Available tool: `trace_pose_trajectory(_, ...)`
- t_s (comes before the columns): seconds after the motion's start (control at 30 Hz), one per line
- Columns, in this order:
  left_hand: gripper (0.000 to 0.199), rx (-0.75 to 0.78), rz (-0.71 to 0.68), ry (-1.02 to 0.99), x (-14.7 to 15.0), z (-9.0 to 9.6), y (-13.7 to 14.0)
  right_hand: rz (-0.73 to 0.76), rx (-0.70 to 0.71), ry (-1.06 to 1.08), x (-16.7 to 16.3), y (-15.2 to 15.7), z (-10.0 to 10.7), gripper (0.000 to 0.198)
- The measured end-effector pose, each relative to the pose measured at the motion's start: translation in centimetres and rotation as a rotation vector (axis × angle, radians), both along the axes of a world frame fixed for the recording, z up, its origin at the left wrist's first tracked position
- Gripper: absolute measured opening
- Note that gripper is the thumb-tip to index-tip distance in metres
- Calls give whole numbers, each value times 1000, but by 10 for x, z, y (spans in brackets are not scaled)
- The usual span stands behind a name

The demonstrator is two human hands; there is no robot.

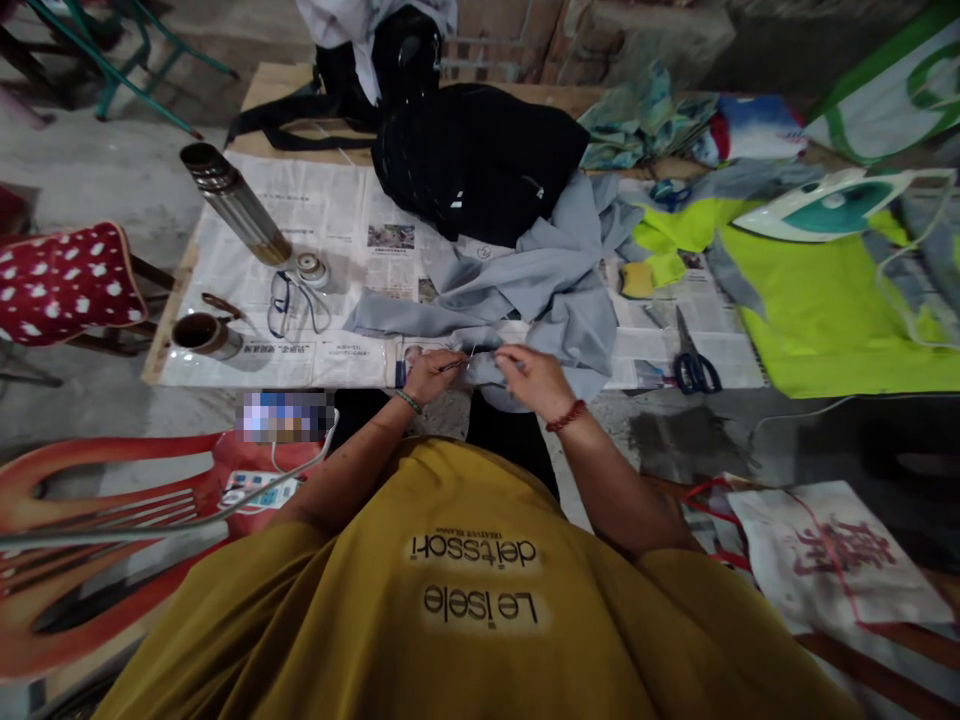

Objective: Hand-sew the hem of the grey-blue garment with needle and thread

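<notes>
Grey cloth (pixel 570 300) lies crumpled over the front of the newspaper-covered table, its near part hanging past the edge. My left hand (pixel 433 377), with a green beaded bracelet on the wrist, pinches the cloth at the table's front edge. A thin pale line, perhaps a needle or thread, stands out by its fingertips. Just to the right, my right hand (pixel 538 382), wearing a red bracelet, is closed in a pinch over the same cloth. Whatever lies between its fingertips is too small to make out.
Dark-handled scissors (pixel 694 355) lie right of the cloth. An iron (pixel 821 205) rests on a yellow-green garment (pixel 832 310). Leftward are a steel thermos (pixel 236 205), a cup (pixel 206 335) and glasses (pixel 281 305). A black bag (pixel 480 155) sits behind. A red chair (pixel 187 455) stands at left.
</notes>
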State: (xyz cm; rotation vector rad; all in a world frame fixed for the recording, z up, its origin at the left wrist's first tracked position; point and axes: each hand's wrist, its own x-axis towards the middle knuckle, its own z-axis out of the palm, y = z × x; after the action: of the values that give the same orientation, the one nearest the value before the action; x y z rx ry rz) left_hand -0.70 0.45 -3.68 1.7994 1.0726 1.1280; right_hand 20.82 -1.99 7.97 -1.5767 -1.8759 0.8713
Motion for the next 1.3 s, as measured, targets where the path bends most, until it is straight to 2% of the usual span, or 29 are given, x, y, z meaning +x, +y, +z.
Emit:
trace_pose_trajectory(0.07, 19, 12, 7, -24, 0, -1, 0, -58, 229, -74, 13, 15, 12, 25)
trace_pose_trajectory(0.13, 21, 25, 17, -26, 0, -1, -1, -87, 302, -114, 15, 33, 13, 24)
trace_pose_trajectory(0.2, 21, 25, 30, 5, 0, 1, -1, -52, 201, -135, 7, 49, 5, 23)
trace_pose_trajectory(0.27, 22, 19, 39, 40, -1, 2, -1, 21, 17, -142, -5, 60, -7, 28)
trace_pose_trajectory(0.33, 23, 21, 42, 58, -1, 3, 0, 92, -147, -106, -15, 63, -18, 33)
trace_pose_trajectory(0.43, 23, 22, 27, 64, -1, 4, 0, 85, -274, 30, -25, 59, -27, 25)
trace_pose_trajectory(0.57, 19, -19, 17, 62, 0, 5, 1, -8, -293, 172, -30, 51, -30, 11)
trace_pose_trajectory(0.77, 17, -31, 22, 70, 0, 8, 1, -15, -245, 293, -36, 44, -37, 11)
trace_pose_trajectory(0.97, 28, -42, -12, 92, 0, 10, 2, -252, -342, 582, -46, 49, -50, 17)
trace_pose_trajectory(1.1, 33, 15, -51, 99, -1, 6, 3, -392, -382, 668, -36, 67, -47, 24)
trace_pose_trajectory(1.2, 29, 28, -37, 88, -2, 5, 3, -308, -375, 672, -27, 75, -34, 26)
trace_pose_trajectory(1.3, 26, 34, -32, 96, -2, 7, 2, -109, -382, 685, -24, 74, -15, 31)
